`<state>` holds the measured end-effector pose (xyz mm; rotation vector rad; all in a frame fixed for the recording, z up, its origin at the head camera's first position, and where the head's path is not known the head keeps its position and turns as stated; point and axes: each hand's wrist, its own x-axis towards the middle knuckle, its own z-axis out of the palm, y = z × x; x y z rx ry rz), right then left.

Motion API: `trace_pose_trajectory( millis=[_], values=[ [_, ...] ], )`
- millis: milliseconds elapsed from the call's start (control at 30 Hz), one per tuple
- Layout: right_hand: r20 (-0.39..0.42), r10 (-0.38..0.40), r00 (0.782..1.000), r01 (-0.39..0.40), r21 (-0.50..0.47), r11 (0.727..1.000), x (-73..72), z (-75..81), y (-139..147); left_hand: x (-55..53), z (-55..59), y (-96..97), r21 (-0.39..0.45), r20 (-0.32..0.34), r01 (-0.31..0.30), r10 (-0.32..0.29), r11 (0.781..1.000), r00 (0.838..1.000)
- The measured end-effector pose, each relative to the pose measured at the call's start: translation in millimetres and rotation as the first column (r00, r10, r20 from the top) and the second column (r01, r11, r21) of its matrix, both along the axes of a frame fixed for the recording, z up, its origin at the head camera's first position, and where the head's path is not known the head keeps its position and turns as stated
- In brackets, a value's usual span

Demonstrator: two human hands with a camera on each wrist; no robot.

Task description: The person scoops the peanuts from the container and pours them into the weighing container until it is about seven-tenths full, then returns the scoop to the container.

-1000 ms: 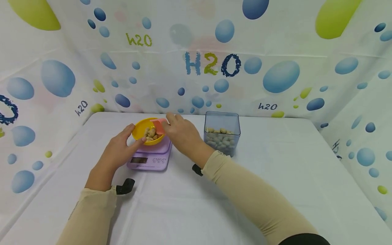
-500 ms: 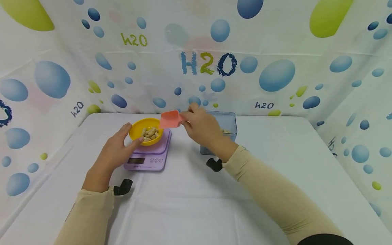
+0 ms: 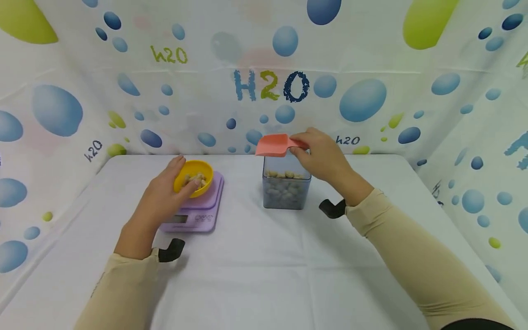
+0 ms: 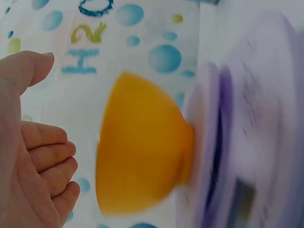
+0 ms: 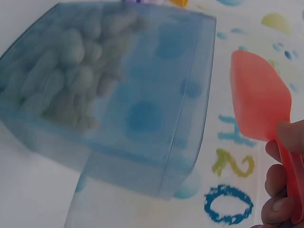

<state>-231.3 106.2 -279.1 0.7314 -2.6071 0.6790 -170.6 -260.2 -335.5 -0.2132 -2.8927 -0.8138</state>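
Observation:
My right hand [image 3: 323,158] grips the handle of a coral-pink scoop [image 3: 272,145], raised just above a clear bluish container [image 3: 284,198]. In the right wrist view, the scoop's blade [image 5: 259,97] is beside the container's open end. Peanuts in their shells [image 5: 71,61] fill the container's lower part. My left hand [image 3: 162,198] is at the left side of a yellow bowl [image 3: 201,166], which contains several peanuts. The left wrist view has its relaxed fingers [image 4: 50,152] a little apart from the bowl's rim. Beneath the bowl lies a purple kitchen scale [image 3: 206,221], its display partly covered by the left hand.
White cloth covers the table [image 3: 255,275]. Behind it hangs a white curtain [image 3: 206,110] printed with blue and green drops, close to the table's back edge. The container stands to the right of the scale, with a gap between them.
My right hand has carried the scoop from over the bowl rightward to above the container. The left hand stays near the bowl. The head view has shifted slightly.

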Motion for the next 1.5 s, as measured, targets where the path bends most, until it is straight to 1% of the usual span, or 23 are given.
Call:
trace_pose_trajectory(
  millis=[100,200,333,433,567,700,867,1000,1100,1200,1300,1367,1433,1500],
  values=[
    [0.029,-0.028,0.999,0.028,0.009,1.000,-1.8,-0.7,11,-3.7,3.8,13.6,0.014,-0.029,0.033,-0.033,0.999,0.999],
    [0.059,-0.048,0.997,0.046,0.035,0.998,-2.8,-3.4,18,-8.7,7.2,30.1,0.006,-0.042,0.061,-0.060,0.998,0.997],
    [0.087,-0.077,0.993,0.070,0.079,0.994,-2.6,-9.5,25,-16.1,9.5,54.5,-0.002,-0.019,0.087,-0.087,0.996,0.996],
    [0.102,-0.089,0.991,0.078,0.108,0.991,-1.9,-14.3,28,-21.1,9.2,71.8,-0.003,-0.011,0.110,-0.110,0.994,0.994],
    [0.121,-0.082,0.989,0.066,0.130,0.989,-1.8,-19.5,30,-26.6,5.9,91.1,-0.014,-0.025,0.161,-0.161,0.987,0.987],
    [0.141,-0.086,0.986,0.065,0.149,0.987,-2.7,-24.7,30,-31.0,1.0,108.1,-0.012,-0.025,0.203,-0.204,0.979,0.979],
    [0.157,-0.099,0.983,0.072,0.171,0.983,-2.9,-30.6,31,-35.6,-4.0,130.3,0.038,-0.033,0.245,-0.243,0.969,0.969],
    [0.148,-0.089,0.985,0.060,0.188,0.980,-2.7,-29.1,31,-38.7,-9.2,142.9,0.056,-0.056,0.267,-0.264,0.962,0.963],
    [0.149,-0.062,0.987,0.028,0.220,0.975,-2.0,-25.4,30,-39.5,-14.2,145.8,0.069,-0.064,0.270,-0.266,0.960,0.962],
    [0.139,-0.031,0.990,-0.008,0.272,0.962,-2.5,-20.5,30,-40.6,-16.9,147.1,0.086,-0.069,0.271,-0.266,0.959,0.962],
    [0.105,-0.002,0.994,-0.033,0.328,0.944,-3.6,-16.0,29,-41.2,-16.5,147.0,0.092,-0.069,0.270,-0.264,0.958,0.962],
    [0.067,0.015,0.998,-0.039,0.368,0.929,-4.4,-14.0,25,-41.6,-16.4,147.1,0.091,-0.068,0.266,-0.260,0.960,0.963],
    [0.008,0.028,1.000,-0.029,0.416,0.909,-5.0,-13.0,19,-41.9,-16.8,147.1,0.093,-0.068,0.262,-0.256,0.961,0.964],
    [-0.065,0.050,0.997,-0.013,0.478,0.878,-6.3,-14.0,12,-42.3,-18.0,146.9,0.097,-0.067,0.259,-0.253,0.961,0.965]
  ],
)
